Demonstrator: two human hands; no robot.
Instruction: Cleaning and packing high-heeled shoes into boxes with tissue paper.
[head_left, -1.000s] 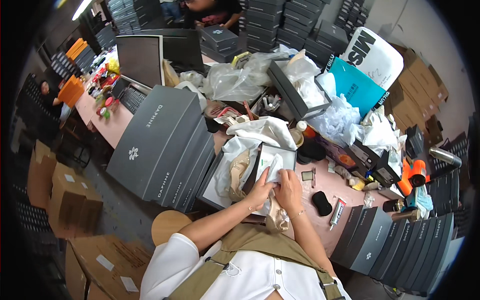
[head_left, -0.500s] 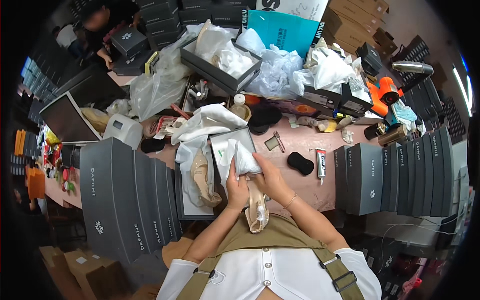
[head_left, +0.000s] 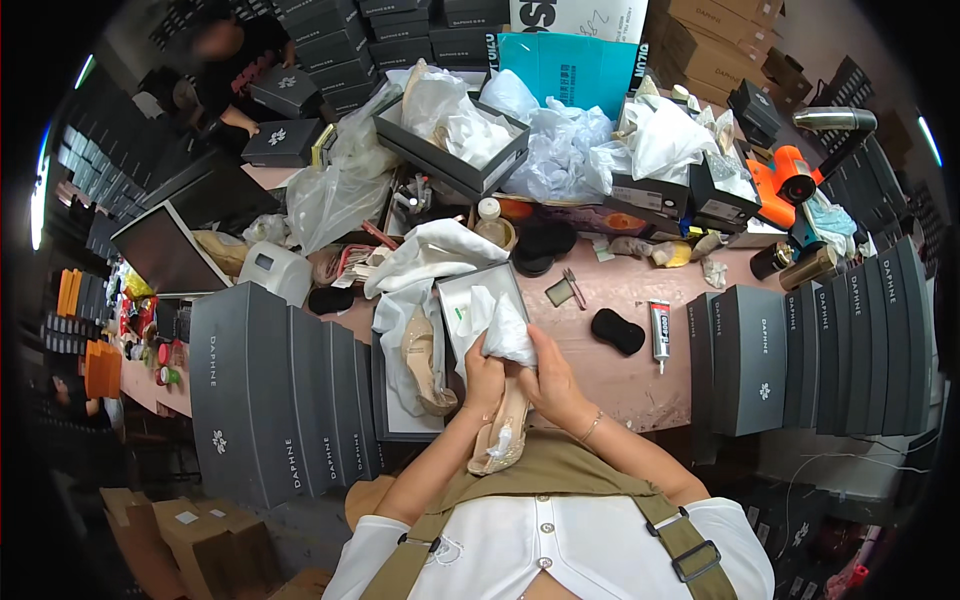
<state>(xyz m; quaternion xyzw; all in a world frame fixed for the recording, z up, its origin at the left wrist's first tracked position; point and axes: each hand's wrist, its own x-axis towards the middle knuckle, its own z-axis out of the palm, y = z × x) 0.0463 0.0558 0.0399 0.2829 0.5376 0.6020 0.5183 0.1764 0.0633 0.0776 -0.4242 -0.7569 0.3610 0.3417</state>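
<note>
In front of my body, both hands hold a beige, glittery sandal (head_left: 500, 440), one end pointing toward my apron. White tissue paper (head_left: 511, 335) wraps its far end. My left hand (head_left: 484, 383) grips the sandal and paper from the left, fingers partly hidden. On the other side, my right hand (head_left: 555, 388) closes round them, thumb up along the paper. A matching sandal (head_left: 424, 372) lies on white tissue in an open shoe box (head_left: 408, 432) to the left. A pale-lined box part (head_left: 456, 300) sits just beyond my hands.
Dark shoe boxes stand in rows at left (head_left: 240, 390) and right (head_left: 740, 360). On the pink table lie a black sponge-like pad (head_left: 617, 331), a glue tube (head_left: 660, 335) and tweezers (head_left: 575, 290). Tissue-filled boxes (head_left: 450, 135) line the back. Another person (head_left: 230, 75) handles boxes at far left.
The whole view has shifted slightly to the right. The near end of the held sandal has swung left relative to my apron. Both hands keep their hold on the sandal and paper.
</note>
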